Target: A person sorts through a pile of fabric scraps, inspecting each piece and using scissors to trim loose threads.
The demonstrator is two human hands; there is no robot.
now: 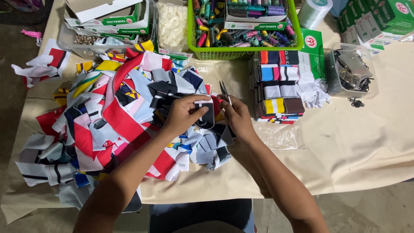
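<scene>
While left hand (183, 114) grips the patch (204, 114), scissors (225, 92) point away.

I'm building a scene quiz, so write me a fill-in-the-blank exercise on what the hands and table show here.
1. The left hand holds a black and white fabric piece, and the right hand holds small ____.
2. The thread spools sit in a ____ basket.
3. The loose fabric heap lies to the ____ of the hands.
4. The neat fabric stack stands on the ____ side of the hands.

Missing words: scissors; green; left; right
</scene>
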